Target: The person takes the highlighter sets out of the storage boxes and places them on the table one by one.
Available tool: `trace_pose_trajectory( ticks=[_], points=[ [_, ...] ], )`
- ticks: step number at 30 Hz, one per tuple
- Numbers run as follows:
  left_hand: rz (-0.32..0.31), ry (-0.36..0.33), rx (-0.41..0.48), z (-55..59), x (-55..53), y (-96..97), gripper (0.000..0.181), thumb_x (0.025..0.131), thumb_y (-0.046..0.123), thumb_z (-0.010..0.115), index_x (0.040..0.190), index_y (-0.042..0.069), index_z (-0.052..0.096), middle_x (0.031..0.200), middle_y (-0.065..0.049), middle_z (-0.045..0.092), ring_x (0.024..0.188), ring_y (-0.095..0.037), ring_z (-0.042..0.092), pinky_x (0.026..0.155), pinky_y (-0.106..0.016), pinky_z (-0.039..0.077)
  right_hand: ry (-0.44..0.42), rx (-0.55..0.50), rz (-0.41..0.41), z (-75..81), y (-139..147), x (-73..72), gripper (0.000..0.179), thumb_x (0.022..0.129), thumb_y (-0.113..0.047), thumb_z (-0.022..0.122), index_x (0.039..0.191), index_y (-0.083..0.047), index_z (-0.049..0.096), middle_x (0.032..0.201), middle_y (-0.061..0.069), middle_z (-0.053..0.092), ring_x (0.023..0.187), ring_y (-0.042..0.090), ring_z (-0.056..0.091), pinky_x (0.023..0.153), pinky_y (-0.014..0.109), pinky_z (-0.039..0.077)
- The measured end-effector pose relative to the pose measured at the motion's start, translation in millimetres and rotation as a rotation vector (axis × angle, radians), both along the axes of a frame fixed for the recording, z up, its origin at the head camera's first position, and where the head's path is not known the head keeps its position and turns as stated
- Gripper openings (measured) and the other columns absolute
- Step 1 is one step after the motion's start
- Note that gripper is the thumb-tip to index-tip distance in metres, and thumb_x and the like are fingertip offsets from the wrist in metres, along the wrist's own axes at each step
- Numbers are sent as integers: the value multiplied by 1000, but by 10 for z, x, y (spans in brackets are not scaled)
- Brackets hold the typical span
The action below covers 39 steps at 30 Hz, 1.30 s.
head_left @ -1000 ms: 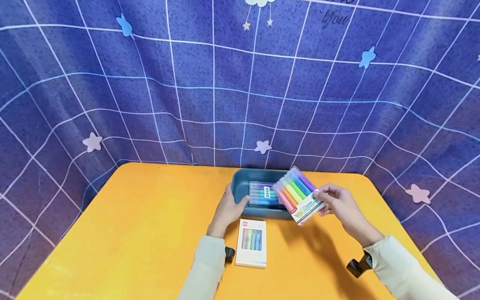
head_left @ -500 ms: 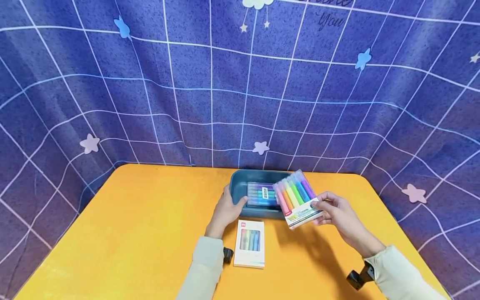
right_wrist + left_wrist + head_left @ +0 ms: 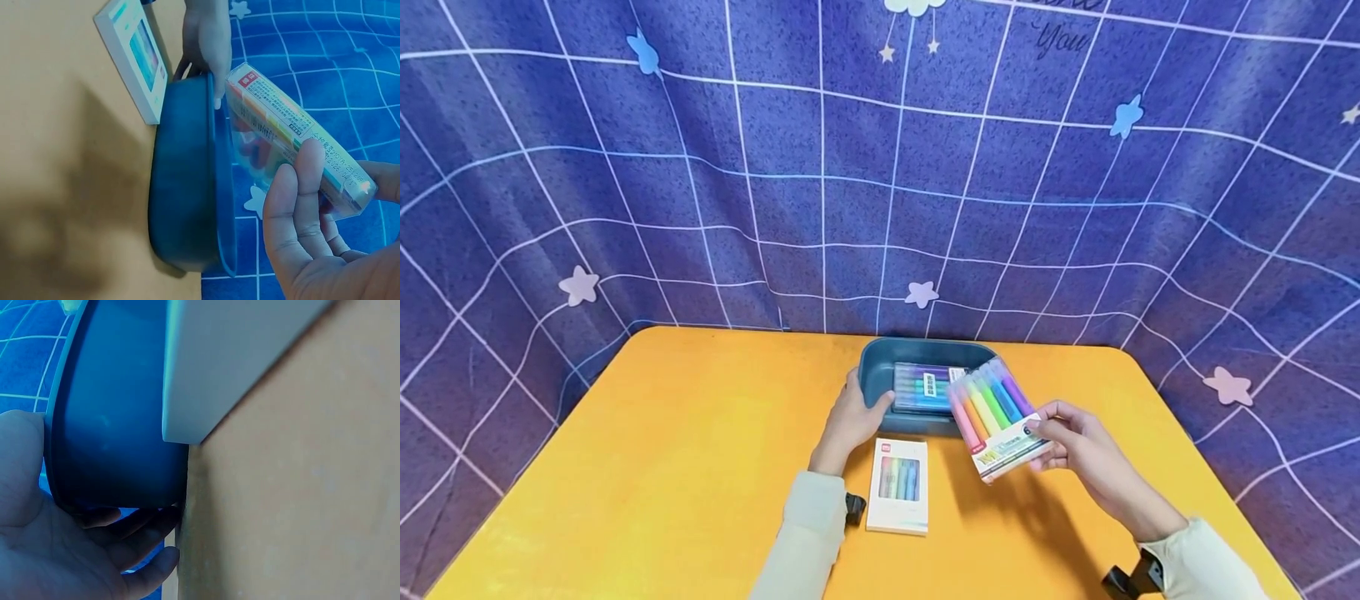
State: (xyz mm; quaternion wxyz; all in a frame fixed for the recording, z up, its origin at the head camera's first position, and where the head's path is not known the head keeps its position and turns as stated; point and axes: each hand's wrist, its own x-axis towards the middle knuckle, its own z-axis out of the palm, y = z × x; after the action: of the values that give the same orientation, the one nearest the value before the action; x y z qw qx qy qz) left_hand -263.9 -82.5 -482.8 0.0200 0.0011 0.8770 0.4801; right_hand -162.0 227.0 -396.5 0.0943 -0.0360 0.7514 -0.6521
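A dark blue-green plastic storage bin [image 3: 880,354] stands on the table. My left hand [image 3: 848,419] grips its left end, with the thumb over the rim and the fingers outside against the wall, as the left wrist view shows. Inside the bin lies a clear pack of markers [image 3: 913,390] with a white label. My right hand [image 3: 1086,450] pinches a clear pack of rainbow-coloured markers [image 3: 996,408] by its white-labelled lower right corner. That pack is tilted in the air over the bin's front right, hiding part of the bin. In the right wrist view its printed edge [image 3: 294,128] faces the camera.
A white box [image 3: 898,517] with a window showing coloured pens lies flat on the yellow table [image 3: 700,467], just in front of the bin. A blue curtain [image 3: 775,208] with a white grid hangs behind the table. Each wrist carries a small black camera.
The right hand and its marker pack have moved down, slightly nearer the body, uncovering more of the pack inside the bin. The left hand keeps its grip on the bin.
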Motion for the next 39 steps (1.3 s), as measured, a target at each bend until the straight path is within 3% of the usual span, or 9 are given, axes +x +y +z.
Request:
trace_pose_trajectory(
  ticks=[13,27,39],
  points=[
    [-8,2,-1,-2,0,-8,84,100,42,59,161,6,15,162,-22,33,145,-42,41,115,-61,38,32,-106,53,-30,4,231,7,104,-12,52,100,-13,58,90,-3,71,73,13,72,69,29,61],
    [-13,9,5,-13,-14,-6,84,100,42,59,160,5,15,162,-23,33,145,-43,40,116,-61,37,18,-194,111,-161,32,359,12,105,-9,46,103,-13,58,93,-2,73,77,14,74,70,28,62],
    [-11,17,-18,-14,-36,-10,86,99,44,59,160,5,15,160,-23,36,143,-43,44,114,-60,40,-29,-245,211,-317,18,451,12,105,-7,43,105,-14,53,99,-1,74,85,15,75,75,29,62]
  ],
)
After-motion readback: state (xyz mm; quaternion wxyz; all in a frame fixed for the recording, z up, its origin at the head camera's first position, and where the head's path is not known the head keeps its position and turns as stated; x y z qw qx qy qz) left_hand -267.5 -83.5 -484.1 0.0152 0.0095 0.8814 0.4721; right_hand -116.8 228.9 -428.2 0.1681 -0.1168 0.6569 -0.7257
